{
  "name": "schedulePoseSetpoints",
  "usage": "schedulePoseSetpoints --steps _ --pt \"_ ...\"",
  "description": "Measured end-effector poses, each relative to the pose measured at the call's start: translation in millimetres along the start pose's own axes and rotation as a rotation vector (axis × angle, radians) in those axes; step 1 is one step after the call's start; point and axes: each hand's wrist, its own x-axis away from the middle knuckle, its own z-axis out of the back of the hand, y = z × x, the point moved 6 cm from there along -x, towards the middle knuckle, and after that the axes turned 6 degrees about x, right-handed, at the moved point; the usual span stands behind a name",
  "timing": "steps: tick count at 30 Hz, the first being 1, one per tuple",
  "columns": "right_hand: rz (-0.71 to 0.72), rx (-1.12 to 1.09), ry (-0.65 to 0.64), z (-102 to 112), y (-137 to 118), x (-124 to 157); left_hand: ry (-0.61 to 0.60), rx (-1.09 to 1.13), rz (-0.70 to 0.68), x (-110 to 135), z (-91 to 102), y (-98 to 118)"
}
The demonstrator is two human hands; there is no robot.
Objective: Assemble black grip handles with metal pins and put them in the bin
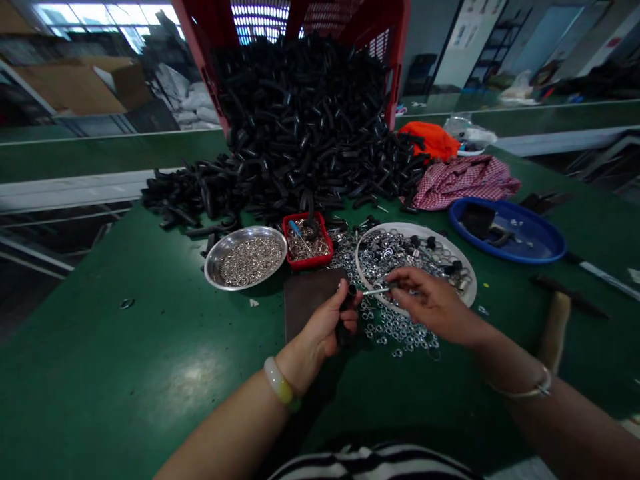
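Observation:
My left hand (327,320) is closed around a black tubular handle (345,330), its round open end facing up by the thumb. Between the fingertips of my right hand (433,303) is a thin metal rod (376,291), pointing left. The rod's tip reaches the left fingers beside the handle's end; whether it is inside the opening I cannot tell. Beneath the right hand lies a white round tray (470,290) of metal rings and black-ended parts. Loose metal rings (400,330) are scattered in front of it. A dark flat pad (305,293) lies under the left hand.
A red crate (203,60) spills black handles (310,127) across the back. Left of centre stand a metal bowl of small rings (213,273) and a red box (327,257) with a blue-handled tool. Rightward are a blue tray (545,250), checked cloth (463,183) and hammer (555,327).

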Motion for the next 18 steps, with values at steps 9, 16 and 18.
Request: schedulePoseSetpoints --steps 9,16,18 --pt "0.264 0.191 0.217 -19.7 -62.1 -2.0 -0.179 -0.051 -0.064 16.5 5.3 8.2" --pt "0.577 0.636 0.229 -48.7 -105.2 16.9 -0.213 -0.255 -0.219 20.9 14.0 13.2" --pt "0.652 0.704 0.229 -54.1 -116.6 22.8 -0.187 -0.337 -0.289 23.7 15.2 18.1"
